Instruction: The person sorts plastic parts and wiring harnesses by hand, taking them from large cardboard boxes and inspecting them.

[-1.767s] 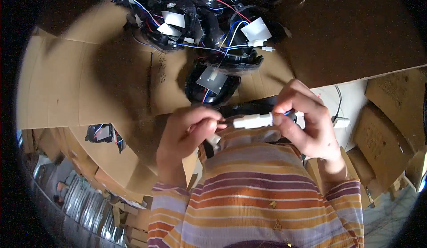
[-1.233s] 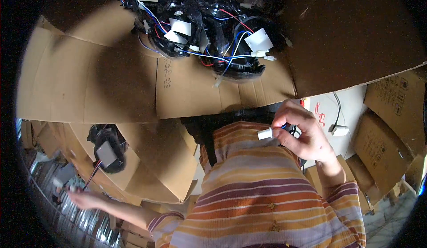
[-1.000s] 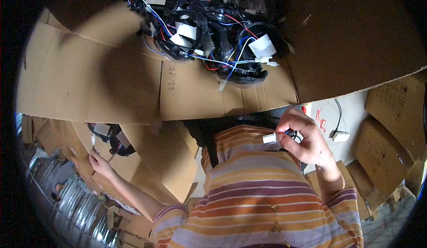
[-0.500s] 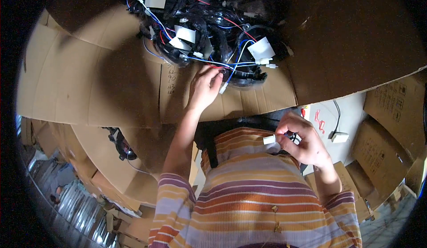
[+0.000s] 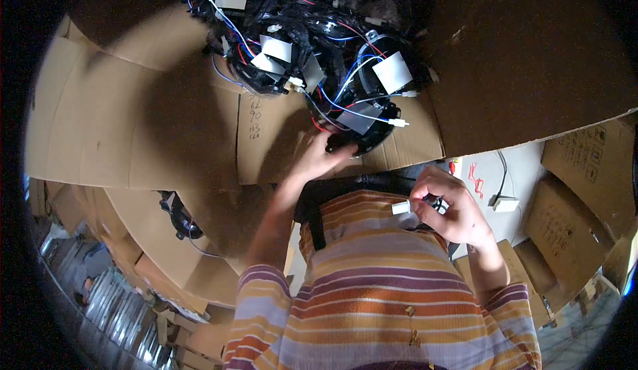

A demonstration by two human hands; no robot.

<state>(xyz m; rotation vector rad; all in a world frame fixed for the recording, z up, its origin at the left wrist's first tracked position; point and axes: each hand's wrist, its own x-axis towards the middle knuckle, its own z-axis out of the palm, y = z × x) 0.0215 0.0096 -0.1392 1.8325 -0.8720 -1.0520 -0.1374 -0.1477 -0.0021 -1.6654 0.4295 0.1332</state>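
My left hand (image 5: 320, 159) grips the near edge of a black round wired part (image 5: 382, 134), its thumb along the rim. That part lies on the cardboard at the front of a pile of similar black parts (image 5: 286, 44). A grey square label (image 5: 360, 117) shows on its top. Blue, white and red wires run from it, ending in a white connector plug (image 5: 398, 123). Close to my body, my right hand (image 5: 450, 209) is closed in a pinch. A small white rectangular piece (image 5: 401, 208) sticks out from its fingertips; what else lies in that hand is hidden.
Brown cardboard (image 5: 199, 137) spreads under and around the pile. Another black part (image 5: 178, 214) sits in a carton at lower left. To the right are cartons (image 5: 565, 217), a white adapter with a cord (image 5: 506, 204) and red wires (image 5: 478, 181) on the pale floor.
My left hand has drawn the black part toward me, out from the pile, and its grey label is now exposed. The right hand keeps its place with the white piece.
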